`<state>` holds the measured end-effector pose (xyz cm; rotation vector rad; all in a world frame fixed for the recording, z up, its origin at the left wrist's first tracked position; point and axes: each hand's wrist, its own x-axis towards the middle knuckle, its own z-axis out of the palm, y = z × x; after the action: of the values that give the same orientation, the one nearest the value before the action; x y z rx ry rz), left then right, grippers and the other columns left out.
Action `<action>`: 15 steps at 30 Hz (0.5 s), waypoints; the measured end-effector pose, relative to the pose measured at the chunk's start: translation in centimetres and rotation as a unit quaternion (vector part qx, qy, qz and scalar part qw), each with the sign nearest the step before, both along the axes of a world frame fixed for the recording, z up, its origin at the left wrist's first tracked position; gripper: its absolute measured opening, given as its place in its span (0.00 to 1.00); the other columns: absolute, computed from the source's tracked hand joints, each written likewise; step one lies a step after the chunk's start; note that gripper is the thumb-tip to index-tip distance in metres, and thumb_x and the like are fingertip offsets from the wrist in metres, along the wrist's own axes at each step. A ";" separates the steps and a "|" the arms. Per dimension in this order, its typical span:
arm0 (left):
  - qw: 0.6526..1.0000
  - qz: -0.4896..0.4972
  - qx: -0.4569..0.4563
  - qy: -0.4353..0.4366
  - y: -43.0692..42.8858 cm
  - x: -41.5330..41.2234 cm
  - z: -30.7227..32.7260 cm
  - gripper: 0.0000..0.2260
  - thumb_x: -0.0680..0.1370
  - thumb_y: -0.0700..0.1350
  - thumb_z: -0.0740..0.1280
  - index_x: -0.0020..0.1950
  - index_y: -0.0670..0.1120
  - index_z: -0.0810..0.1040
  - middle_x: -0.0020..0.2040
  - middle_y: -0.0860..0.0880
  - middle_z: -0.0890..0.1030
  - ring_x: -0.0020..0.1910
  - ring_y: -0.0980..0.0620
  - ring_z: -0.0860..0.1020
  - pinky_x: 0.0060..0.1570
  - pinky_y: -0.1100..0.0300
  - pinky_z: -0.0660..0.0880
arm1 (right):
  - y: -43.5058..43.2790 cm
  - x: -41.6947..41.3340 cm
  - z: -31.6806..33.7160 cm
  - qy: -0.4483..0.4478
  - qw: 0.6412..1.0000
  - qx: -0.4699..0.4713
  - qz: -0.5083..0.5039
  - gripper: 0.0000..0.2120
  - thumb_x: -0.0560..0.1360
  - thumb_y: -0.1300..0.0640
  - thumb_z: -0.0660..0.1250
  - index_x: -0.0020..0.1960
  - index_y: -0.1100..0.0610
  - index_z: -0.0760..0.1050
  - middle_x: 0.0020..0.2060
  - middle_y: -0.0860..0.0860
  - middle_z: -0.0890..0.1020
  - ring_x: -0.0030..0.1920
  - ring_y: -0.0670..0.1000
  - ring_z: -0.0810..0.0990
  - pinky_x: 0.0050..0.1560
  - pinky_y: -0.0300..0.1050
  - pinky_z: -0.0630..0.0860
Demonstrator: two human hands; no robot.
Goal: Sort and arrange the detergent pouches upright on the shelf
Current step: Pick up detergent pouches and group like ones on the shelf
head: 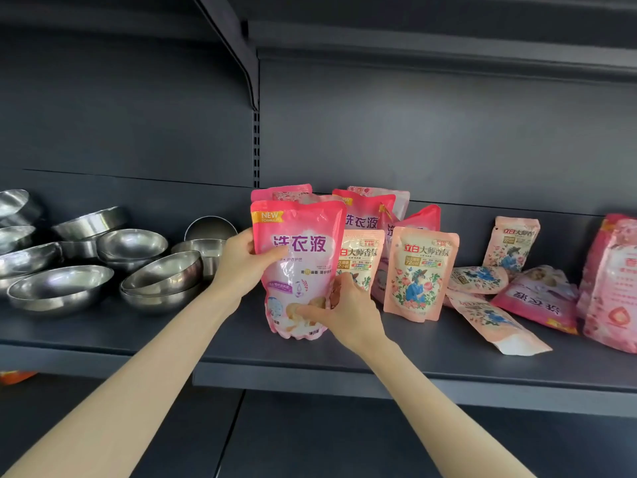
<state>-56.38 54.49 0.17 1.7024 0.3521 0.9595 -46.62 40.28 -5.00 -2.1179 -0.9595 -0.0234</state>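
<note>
A large pink detergent pouch point(303, 257) stands upright at the front of the dark shelf point(138, 336). My left hand point(241, 263) grips its left edge and my right hand point(341, 312) holds its lower right corner. Behind it stand more large pink pouches point(365, 212). Two small peach floral pouches point(420, 270) stand upright to the right, one partly hidden. Further right, another small pouch point(512, 243) leans on the back wall, while small pouches point(496, 322) and a pink pouch point(537, 301) lie flat.
Several steel bowls point(131, 246) are stacked on the left part of the shelf. A big pink floral bag point(610, 284) stands at the right edge. An upper shelf bracket point(241, 46) hangs overhead. A lower shelf point(310, 436) sits below.
</note>
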 end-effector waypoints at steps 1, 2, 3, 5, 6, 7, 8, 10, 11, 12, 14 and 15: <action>1.000 0.004 0.005 0.007 0.0 -0.2 -0.5 0.07 0.74 0.40 0.71 0.48 0.50 0.78 0.46 0.55 0.82 0.46 0.59 0.80 0.38 0.67 0.75 | -0.1 -0.1 0.1 -0.004 1.000 -0.009 0.000 0.33 0.61 0.32 0.73 0.50 0.54 0.64 0.46 0.47 0.77 0.45 0.50 0.77 0.44 0.47 0.76; 1.000 0.007 0.012 0.015 0.0 -0.4 -0.9 0.07 0.74 0.40 0.70 0.50 0.50 0.77 0.46 0.56 0.82 0.47 0.59 0.80 0.39 0.68 0.74 | -0.3 -0.1 0.1 -0.009 1.000 -0.018 0.002 0.31 0.63 0.33 0.73 0.51 0.54 0.64 0.47 0.48 0.77 0.45 0.50 0.77 0.44 0.47 0.76; 0.999 0.011 0.022 0.025 -0.1 -0.6 -1.2 0.07 0.75 0.41 0.70 0.51 0.49 0.77 0.47 0.56 0.81 0.48 0.59 0.80 0.39 0.68 0.74 | -0.4 -0.1 0.2 -0.015 0.999 -0.028 0.003 0.29 0.64 0.35 0.72 0.52 0.54 0.65 0.48 0.48 0.77 0.46 0.51 0.77 0.45 0.48 0.76; 0.996 0.026 0.061 0.056 -0.2 -1.1 -1.8 0.09 0.75 0.42 0.70 0.54 0.47 0.75 0.47 0.56 0.80 0.48 0.59 0.79 0.40 0.68 0.73 | -0.7 -0.1 0.4 -0.024 0.999 -0.043 0.009 0.27 0.67 0.39 0.72 0.55 0.54 0.66 0.50 0.49 0.77 0.47 0.52 0.77 0.47 0.50 0.76; 0.992 0.040 0.089 0.076 -0.2 -1.3 -2.0 0.10 0.75 0.42 0.70 0.55 0.47 0.75 0.47 0.57 0.79 0.47 0.61 0.78 0.39 0.69 0.72 | -0.9 -0.1 0.5 -0.030 0.998 -0.051 0.010 0.26 0.68 0.41 0.72 0.57 0.54 0.66 0.50 0.49 0.78 0.48 0.53 0.77 0.47 0.49 0.76; 0.986 0.058 0.118 0.098 -0.4 -1.6 -2.2 0.11 0.75 0.42 0.70 0.55 0.47 0.74 0.47 0.56 0.78 0.45 0.61 0.77 0.38 0.70 0.70 | -1.1 -0.1 0.6 -0.038 0.997 -0.060 0.011 0.26 0.69 0.42 0.71 0.58 0.55 0.67 0.49 0.50 0.77 0.48 0.53 0.77 0.46 0.49 0.75; 0.979 0.078 0.145 0.118 -0.5 -1.8 -2.3 0.12 0.75 0.43 0.70 0.56 0.46 0.74 0.48 0.55 0.78 0.45 0.61 0.76 0.39 0.70 0.70 | -1.3 0.0 0.7 -0.047 0.996 -0.070 0.012 0.25 0.71 0.43 0.70 0.59 0.56 0.68 0.48 0.50 0.77 0.47 0.54 0.77 0.44 0.48 0.74; 0.960 0.118 0.195 0.163 -0.6 -2.3 -2.5 0.15 0.74 0.46 0.71 0.59 0.45 0.74 0.53 0.51 0.78 0.50 0.54 0.77 0.46 0.63 0.73 | -1.7 0.3 1.1 -0.065 0.994 -0.088 0.013 0.20 0.73 0.47 0.69 0.59 0.57 0.69 0.46 0.50 0.76 0.46 0.54 0.76 0.43 0.47 0.73; 0.946 0.141 0.218 0.193 -0.7 -2.5 -2.5 0.17 0.74 0.49 0.71 0.60 0.45 0.74 0.56 0.49 0.78 0.53 0.51 0.77 0.49 0.57 0.74 | -2.0 0.5 1.3 -0.074 0.993 -0.095 0.014 0.18 0.73 0.48 0.68 0.58 0.57 0.70 0.46 0.51 0.76 0.46 0.55 0.76 0.43 0.47 0.73; 0.929 0.165 0.242 0.225 -0.8 -2.8 -2.5 0.19 0.74 0.51 0.70 0.61 0.45 0.74 0.58 0.48 0.78 0.55 0.49 0.77 0.52 0.53 0.75 | -2.3 0.7 1.6 -0.082 0.991 -0.101 0.015 0.17 0.73 0.49 0.67 0.57 0.57 0.71 0.47 0.52 0.77 0.47 0.55 0.77 0.44 0.48 0.75; 0.894 0.210 0.289 0.271 -1.3 -3.3 -2.5 0.21 0.74 0.55 0.69 0.60 0.44 0.74 0.58 0.47 0.78 0.55 0.47 0.77 0.52 0.50 0.75 | -3.1 1.2 2.2 -0.095 0.989 -0.112 0.018 0.16 0.74 0.51 0.67 0.58 0.58 0.72 0.51 0.54 0.78 0.49 0.56 0.77 0.47 0.50 0.76; 0.881 0.225 0.310 0.278 -1.7 -3.6 -2.4 0.19 0.74 0.55 0.69 0.59 0.45 0.75 0.57 0.47 0.78 0.53 0.48 0.78 0.50 0.51 0.76 | -3.6 1.5 2.5 -0.102 0.988 -0.118 0.021 0.16 0.74 0.52 0.67 0.58 0.58 0.72 0.52 0.54 0.78 0.50 0.56 0.77 0.48 0.50 0.77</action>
<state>-60.00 52.79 -2.20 2.5658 0.9294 0.9485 -45.12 36.70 -2.48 -2.3455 -1.1753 -0.1123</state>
